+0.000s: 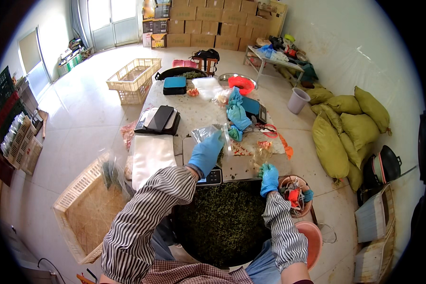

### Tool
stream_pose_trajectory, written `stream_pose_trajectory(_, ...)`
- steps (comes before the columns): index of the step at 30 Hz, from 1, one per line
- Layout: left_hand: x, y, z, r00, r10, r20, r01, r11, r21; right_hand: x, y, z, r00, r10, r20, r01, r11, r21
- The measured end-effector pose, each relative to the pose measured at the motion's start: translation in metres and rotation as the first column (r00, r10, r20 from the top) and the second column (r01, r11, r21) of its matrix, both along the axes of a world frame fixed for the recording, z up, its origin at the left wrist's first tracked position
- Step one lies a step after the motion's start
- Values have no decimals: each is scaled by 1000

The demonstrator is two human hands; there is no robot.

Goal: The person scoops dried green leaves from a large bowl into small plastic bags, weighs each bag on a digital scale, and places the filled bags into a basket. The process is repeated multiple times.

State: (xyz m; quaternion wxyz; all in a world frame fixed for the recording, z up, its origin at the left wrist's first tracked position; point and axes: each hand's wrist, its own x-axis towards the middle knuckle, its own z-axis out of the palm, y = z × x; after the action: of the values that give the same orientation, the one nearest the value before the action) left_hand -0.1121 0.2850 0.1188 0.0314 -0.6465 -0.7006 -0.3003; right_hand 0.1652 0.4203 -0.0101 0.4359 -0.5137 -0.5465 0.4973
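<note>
My left hand [207, 154], in a blue glove, grips a clear plastic bag [204, 133] above the near end of the table. Some dark green matter shows in the bag beside my fingers. Below that hand lies a digital scale [214, 177], partly covered by my wrist. My right hand [269, 179], gloved too, is at the table's near right corner with its fingers curled in; what they hold, if anything, is hidden. Between my forearms sits a wide dark pan [222, 222] full of dried green leaf-like bits. White flat bags [153, 158] are stacked left of my left hand.
A black scale [158, 119], a blue-topped scale [254, 110] and a blue cloth [237, 113] lie on the table [189, 106]. Yellow crates [90, 208] stand at the left. Green sacks [333, 146] lean along the right wall, near a bin [298, 101]. A pink basin [310, 241] is by my right forearm.
</note>
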Motion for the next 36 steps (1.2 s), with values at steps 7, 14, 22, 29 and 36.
stream_pose_trajectory(7,4,-25,97,976,-194,-99,172,965,-198,36,-62,72,987,163,-7,-162,985,51)
stream_pose_trajectory(14,50,-55,52,938,-341,61,336,856,-393,77,-145,223,926,373,53,-377,918,122)
stream_pose_trajectory(22,86,-78,-1,892,-444,88,445,824,-350,73,-174,243,762,257,595,-540,759,364)
stream_pose_trajectory(29,94,-87,8,906,-302,298,380,889,-256,70,-175,243,689,64,722,-621,566,542)
stream_pose_trajectory(36,85,-79,21,950,-255,181,302,900,-314,79,-154,237,884,445,143,-458,886,72)
